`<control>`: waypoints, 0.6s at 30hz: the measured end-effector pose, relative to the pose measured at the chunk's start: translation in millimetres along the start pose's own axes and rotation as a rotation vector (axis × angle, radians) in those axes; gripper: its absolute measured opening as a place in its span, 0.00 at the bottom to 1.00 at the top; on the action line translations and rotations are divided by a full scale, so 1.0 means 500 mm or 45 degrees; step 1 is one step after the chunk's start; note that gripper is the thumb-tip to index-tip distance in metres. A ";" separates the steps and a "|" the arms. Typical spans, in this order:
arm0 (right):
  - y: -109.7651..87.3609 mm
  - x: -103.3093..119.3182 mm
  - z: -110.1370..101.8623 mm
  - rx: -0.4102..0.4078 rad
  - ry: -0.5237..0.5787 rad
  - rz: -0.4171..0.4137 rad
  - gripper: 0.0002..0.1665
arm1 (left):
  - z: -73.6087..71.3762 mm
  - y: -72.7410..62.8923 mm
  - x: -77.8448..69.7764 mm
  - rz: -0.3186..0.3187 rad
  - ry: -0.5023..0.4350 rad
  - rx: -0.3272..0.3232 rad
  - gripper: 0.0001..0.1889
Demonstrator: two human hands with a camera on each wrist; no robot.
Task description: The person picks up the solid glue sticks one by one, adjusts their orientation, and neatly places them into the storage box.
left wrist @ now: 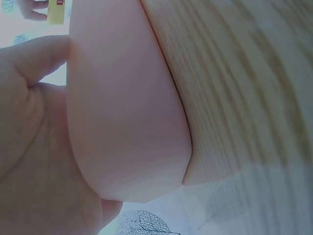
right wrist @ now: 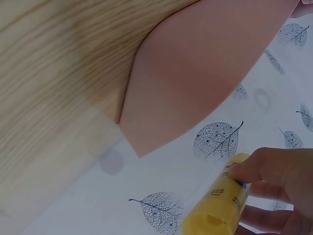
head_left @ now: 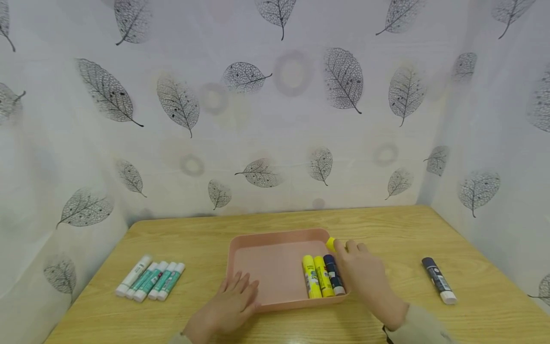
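Five glue sticks (head_left: 151,281): close together in a slanted row on the left of the wood-grain desk (head_left: 197,243); the leftmost is a white glue stick (head_left: 134,275), the other four have green-and-white labels.
Left hand (head_left: 232,302): open, fingers straight and spread, resting over the near left corner of the tray; in the left wrist view the palm and thumb lie against its wall.
Pink tray (head_left: 275,265): rectangular with rounded corners, on the middle of the desk, between the two hands.
Tray's right side: three sticks side by side, pointing away from the person; two yellow glue sticks (head_left: 312,277) on the left, then one navy glue stick (head_left: 333,274) with a white near end.
Held yellow glue stick (right wrist: 219,196): up by the tray's far right corner, apart from the rim in the right wrist view.
Right hand (head_left: 365,272): pinching that yellow stick between thumb and fingers.
Lone dark glue stick (head_left: 437,279): lying on the right of the desk, well apart from the tray, its white end toward the person.
Backdrop, left edge to right edge: pale cloth (head_left: 283,129) printed with dark skeleton leaves.
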State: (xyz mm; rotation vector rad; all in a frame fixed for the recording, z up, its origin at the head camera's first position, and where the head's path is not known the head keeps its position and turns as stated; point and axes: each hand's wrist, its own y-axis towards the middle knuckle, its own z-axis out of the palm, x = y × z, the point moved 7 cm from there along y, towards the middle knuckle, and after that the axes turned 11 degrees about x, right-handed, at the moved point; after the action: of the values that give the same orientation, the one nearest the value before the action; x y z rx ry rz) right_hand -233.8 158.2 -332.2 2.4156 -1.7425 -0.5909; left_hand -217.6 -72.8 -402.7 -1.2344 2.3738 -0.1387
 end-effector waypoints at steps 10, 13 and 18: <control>0.024 0.079 -0.008 -0.025 0.055 -0.098 0.23 | -0.002 -0.003 -0.001 0.006 0.012 -0.005 0.29; 0.030 0.101 -0.012 -0.052 0.076 -0.124 0.23 | -0.002 -0.003 -0.002 0.016 0.024 -0.026 0.29; 0.043 0.123 -0.016 -0.083 0.120 -0.141 0.23 | 0.001 0.001 -0.002 0.014 0.033 -0.029 0.28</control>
State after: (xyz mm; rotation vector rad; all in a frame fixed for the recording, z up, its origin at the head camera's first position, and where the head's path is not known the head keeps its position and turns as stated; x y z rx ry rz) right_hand -233.4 92.5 -333.9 2.4648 -1.5381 -0.5277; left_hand -217.2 -71.9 -402.9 -1.2366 2.4102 -0.1248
